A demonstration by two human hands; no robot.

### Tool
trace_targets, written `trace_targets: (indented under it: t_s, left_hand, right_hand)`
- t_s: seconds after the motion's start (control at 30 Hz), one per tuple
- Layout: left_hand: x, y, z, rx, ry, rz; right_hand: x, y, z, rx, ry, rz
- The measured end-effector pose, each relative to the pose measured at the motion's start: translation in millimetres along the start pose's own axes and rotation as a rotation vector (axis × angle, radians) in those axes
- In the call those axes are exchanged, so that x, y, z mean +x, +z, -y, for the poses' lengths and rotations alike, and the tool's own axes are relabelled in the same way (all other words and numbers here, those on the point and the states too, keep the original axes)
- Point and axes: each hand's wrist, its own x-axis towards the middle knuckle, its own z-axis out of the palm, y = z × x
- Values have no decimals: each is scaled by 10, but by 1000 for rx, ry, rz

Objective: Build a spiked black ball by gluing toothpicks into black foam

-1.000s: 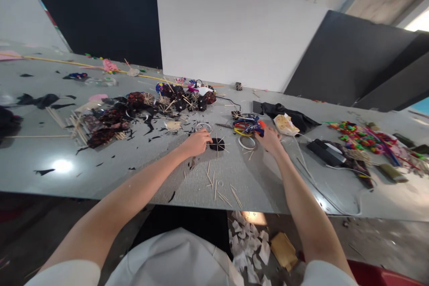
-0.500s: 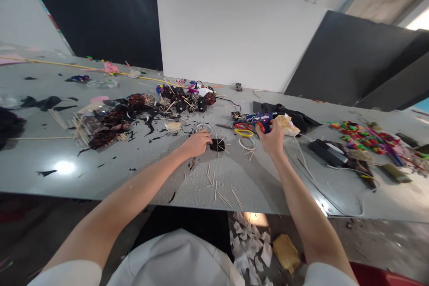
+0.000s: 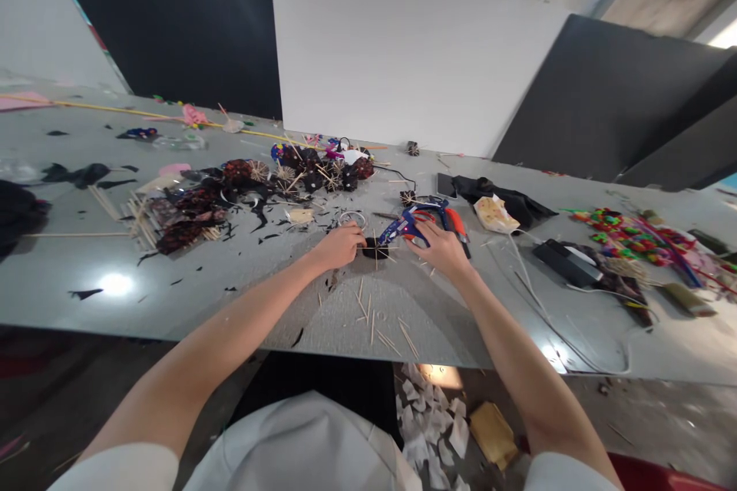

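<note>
A blue hot glue gun with an orange part is gripped in my right hand. Its nozzle points left, down at the middle of a small black piece with thin wooden sticks radiating from it. My left hand is closed at the left edge of that piece, fingertips pinching it or one of its sticks; which of the two I cannot make out. Behind my left hand lies a white ring. Loose wooden sticks are scattered on the grey table in front of the black piece.
Finished-looking black stick-studded pieces are heaped behind my left hand. More sticks and dark scraps lie left. At right are a stained paper pad, a black power adapter, a white cable and colourful trimmings.
My right hand has lifted the glue gun from beside the paper pad and brought it left over the black piece. My left hand has stayed by the piece.
</note>
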Motion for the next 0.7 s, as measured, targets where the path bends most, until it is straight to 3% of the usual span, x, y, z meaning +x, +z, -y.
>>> trace_targets:
  t_s: [0.7]
  left_hand:
    - [1, -25, -11, -29, -16, 12]
  right_hand:
    - [24, -43, 31, -92, -34, 113]
